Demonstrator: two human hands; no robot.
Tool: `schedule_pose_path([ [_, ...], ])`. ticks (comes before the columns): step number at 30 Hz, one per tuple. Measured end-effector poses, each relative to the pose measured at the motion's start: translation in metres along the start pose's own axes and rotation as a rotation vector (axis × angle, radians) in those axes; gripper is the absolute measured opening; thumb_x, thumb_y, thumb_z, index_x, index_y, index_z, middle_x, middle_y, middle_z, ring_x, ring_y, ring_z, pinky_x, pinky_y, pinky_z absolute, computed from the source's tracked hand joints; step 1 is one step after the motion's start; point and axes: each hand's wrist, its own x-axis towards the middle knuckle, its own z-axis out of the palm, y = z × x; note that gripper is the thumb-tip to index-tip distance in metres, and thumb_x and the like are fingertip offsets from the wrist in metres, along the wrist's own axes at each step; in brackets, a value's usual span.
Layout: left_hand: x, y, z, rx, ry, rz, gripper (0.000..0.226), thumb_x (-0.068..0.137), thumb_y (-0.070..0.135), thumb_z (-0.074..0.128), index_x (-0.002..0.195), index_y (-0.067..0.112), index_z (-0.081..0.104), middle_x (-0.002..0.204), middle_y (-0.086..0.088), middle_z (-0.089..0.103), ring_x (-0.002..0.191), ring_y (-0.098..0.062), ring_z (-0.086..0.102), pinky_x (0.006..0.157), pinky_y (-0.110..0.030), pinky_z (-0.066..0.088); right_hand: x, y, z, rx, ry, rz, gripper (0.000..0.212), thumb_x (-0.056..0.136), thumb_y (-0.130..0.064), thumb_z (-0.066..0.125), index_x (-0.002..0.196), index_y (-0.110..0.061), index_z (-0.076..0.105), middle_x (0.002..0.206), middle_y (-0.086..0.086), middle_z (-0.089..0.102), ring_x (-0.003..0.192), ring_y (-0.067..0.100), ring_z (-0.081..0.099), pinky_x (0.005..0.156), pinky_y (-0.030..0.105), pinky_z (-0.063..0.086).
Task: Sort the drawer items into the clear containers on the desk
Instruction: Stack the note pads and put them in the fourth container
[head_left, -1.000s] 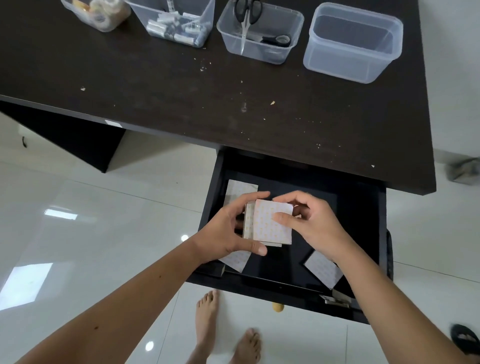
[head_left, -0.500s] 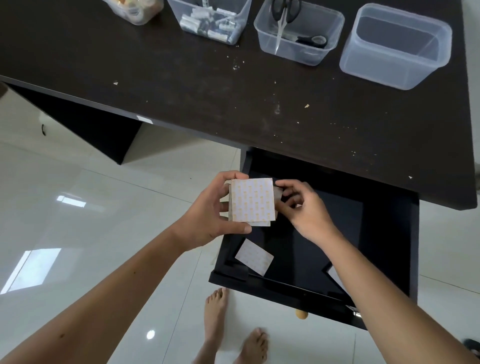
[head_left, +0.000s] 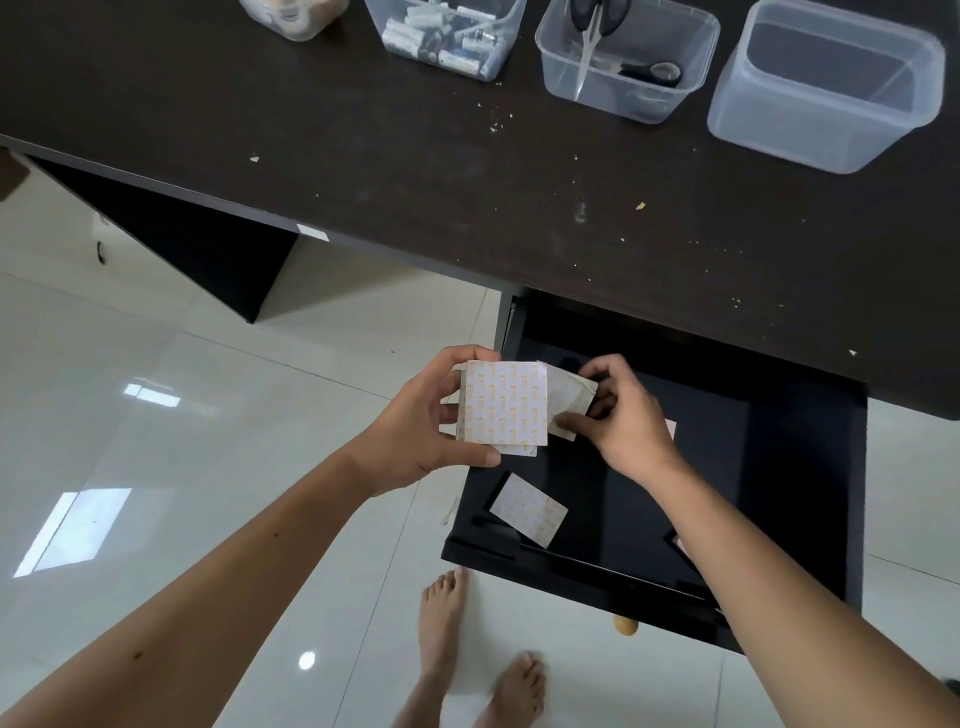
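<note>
My left hand grips a small stack of white square pads printed with orange marks, held above the left edge of the open black drawer. My right hand pinches the right side of one sheet that sticks out from behind the stack. Another such pad lies in the drawer's front left corner. A further pale piece shows by my right forearm. On the desk the far right clear container holds nothing.
Three more clear containers stand along the desk's back edge: one with scissors, one with batteries, one with tape rolls. Crumbs dot the desk. My bare feet stand on the white tiled floor under the drawer front, beside its wooden knob.
Both hands lifted the stack of pads out of the drawer and toward its left edge. My right hand now pulls one sheet out to the right from behind the stack.
</note>
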Motion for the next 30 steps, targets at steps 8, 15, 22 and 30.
schedule_pose_path([
  [8, 0.000, 0.004, 0.007, 0.017, -0.002, 0.001, 0.087, 0.074, -0.011, 0.089, 0.137, 0.036, 0.051, 0.132, 0.004, 0.065, 0.119, -0.029, 0.066, 0.085, -0.035, 0.063, -0.022, -0.010, -0.034, 0.409, -0.030, 0.032, 0.034, 0.097, -0.008, 0.074, 0.118, -0.032, 0.063, 0.111, 0.016, 0.067, 0.095, 0.030, 0.076, 0.069, 0.044, 0.067],
  [15, 0.008, 0.012, 0.042, 0.040, -0.054, 0.007, 0.092, 0.074, -0.006, 0.091, 0.140, 0.039, 0.047, 0.134, 0.008, 0.066, 0.127, -0.022, 0.064, 0.099, -0.042, 0.061, -0.067, -0.010, -0.095, 0.553, 0.054, -0.008, 0.034, 0.101, -0.002, 0.066, 0.126, -0.025, 0.063, 0.112, 0.017, 0.068, 0.096, 0.021, 0.075, 0.065, 0.044, 0.064],
  [22, 0.022, 0.019, 0.099, 0.042, -0.138, 0.045, 0.093, 0.072, -0.007, 0.092, 0.141, 0.040, 0.049, 0.134, 0.006, 0.065, 0.127, -0.020, 0.065, 0.100, -0.042, 0.061, -0.100, -0.006, -0.124, 0.613, -0.059, -0.023, 0.034, 0.098, -0.004, 0.069, 0.125, -0.026, 0.070, 0.102, 0.008, 0.067, 0.099, 0.022, 0.074, 0.063, 0.044, 0.065],
  [30, 0.031, 0.023, 0.131, -0.003, -0.235, 0.075, 0.096, 0.071, -0.009, 0.092, 0.144, 0.033, 0.046, 0.137, 0.003, 0.060, 0.128, -0.022, 0.062, 0.097, -0.045, 0.062, -0.101, 0.004, -0.117, 0.354, 0.037, -0.039, 0.038, 0.097, -0.016, 0.076, 0.128, -0.037, 0.069, 0.091, 0.010, 0.063, 0.078, 0.034, 0.068, 0.054, 0.046, 0.064],
])
